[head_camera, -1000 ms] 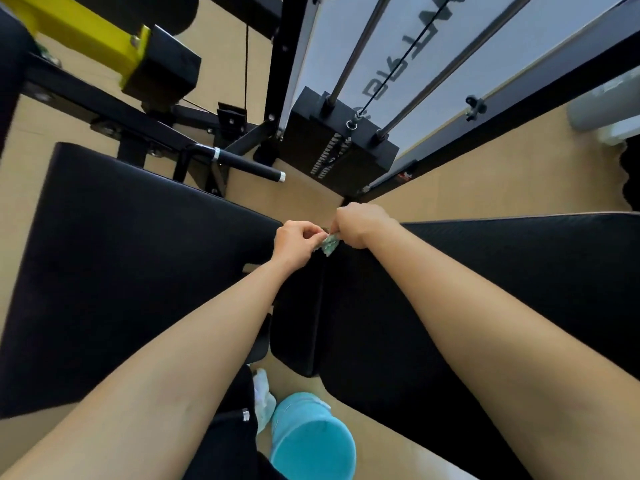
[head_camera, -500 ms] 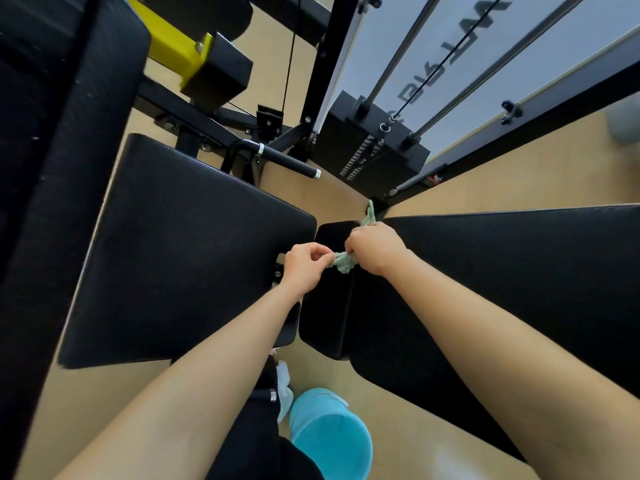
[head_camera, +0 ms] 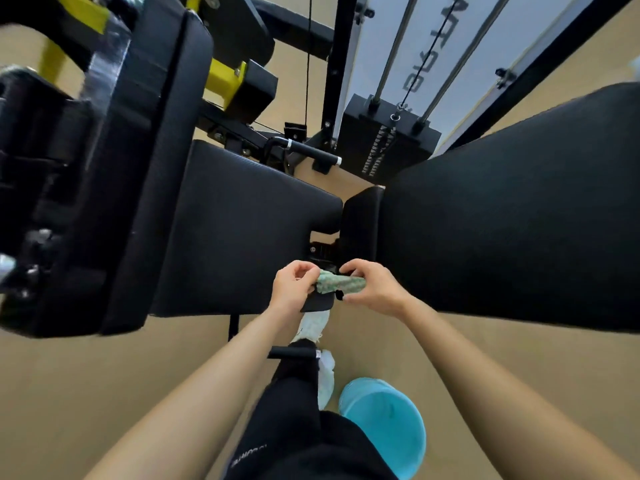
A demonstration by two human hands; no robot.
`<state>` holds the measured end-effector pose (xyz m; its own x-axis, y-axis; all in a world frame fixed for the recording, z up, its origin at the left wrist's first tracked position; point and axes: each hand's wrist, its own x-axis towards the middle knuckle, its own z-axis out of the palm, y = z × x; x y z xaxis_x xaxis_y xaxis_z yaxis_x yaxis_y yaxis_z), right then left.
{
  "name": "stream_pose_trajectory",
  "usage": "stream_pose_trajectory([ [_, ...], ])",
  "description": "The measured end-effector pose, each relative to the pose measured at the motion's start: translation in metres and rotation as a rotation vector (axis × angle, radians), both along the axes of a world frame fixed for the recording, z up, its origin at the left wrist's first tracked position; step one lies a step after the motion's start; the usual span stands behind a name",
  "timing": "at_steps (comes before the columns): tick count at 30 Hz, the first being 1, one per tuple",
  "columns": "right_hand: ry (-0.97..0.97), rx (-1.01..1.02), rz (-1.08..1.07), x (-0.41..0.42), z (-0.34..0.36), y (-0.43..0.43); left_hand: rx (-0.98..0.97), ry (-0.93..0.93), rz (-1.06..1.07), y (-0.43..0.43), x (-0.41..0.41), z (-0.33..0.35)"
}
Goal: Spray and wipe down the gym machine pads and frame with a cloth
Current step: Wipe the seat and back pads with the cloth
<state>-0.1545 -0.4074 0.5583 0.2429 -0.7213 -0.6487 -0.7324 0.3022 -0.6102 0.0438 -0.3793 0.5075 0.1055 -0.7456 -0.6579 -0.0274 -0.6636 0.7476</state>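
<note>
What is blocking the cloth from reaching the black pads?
Nothing visible. The left hand and right hand hold the green cloth at the gap between the left pad and right pad, which lie close on either side.

a gym: weight stack, padded machine seat.

One cloth, in two hands: left hand, right hand. Three pads: upright pad and seat pad left of the cloth, long pad right of it. Beyond the cloth, two rods and one weight stack; below it, one bucket.
</note>
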Motion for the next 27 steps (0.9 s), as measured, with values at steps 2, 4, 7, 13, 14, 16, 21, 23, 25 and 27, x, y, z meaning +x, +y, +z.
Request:
stream_pose_trajectory([
  [2,-0.111,-0.027,-0.101,0.002,0.005,0.037,-0.010,0.012,0.027,0.026,0.008,0.012],
  [4,-0.207,-0.084,-0.231,0.008,0.009,0.072,-0.021,0.042,0.074,0.051,0.014,0.024],
  [7,-0.280,-0.155,-0.411,0.018,0.009,0.115,-0.012,0.150,0.151,0.086,0.022,0.042],
  [13,-0.560,0.032,-0.753,0.037,0.003,0.176,-0.074,0.168,-0.131,0.154,0.038,0.060],
  [14,-0.599,0.073,-0.781,0.041,0.004,0.184,-0.081,0.166,-0.169,0.164,0.039,0.059],
  [16,-0.668,0.156,-0.812,0.049,0.003,0.198,-0.088,0.174,-0.235,0.181,0.040,0.053],
  [21,-0.695,0.266,-0.674,0.061,-0.017,0.237,-0.070,0.051,-0.325,0.212,0.046,0.029],
  [23,-0.659,0.263,-0.666,0.067,-0.027,0.251,-0.044,0.002,-0.310,0.223,0.053,0.017],
  [25,-0.584,0.247,-0.675,0.074,-0.039,0.263,0.013,-0.006,-0.309,0.231,0.064,0.006],
  [27,-0.470,0.210,-0.647,0.082,-0.055,0.271,0.066,-0.032,-0.322,0.239,0.077,-0.010],
])
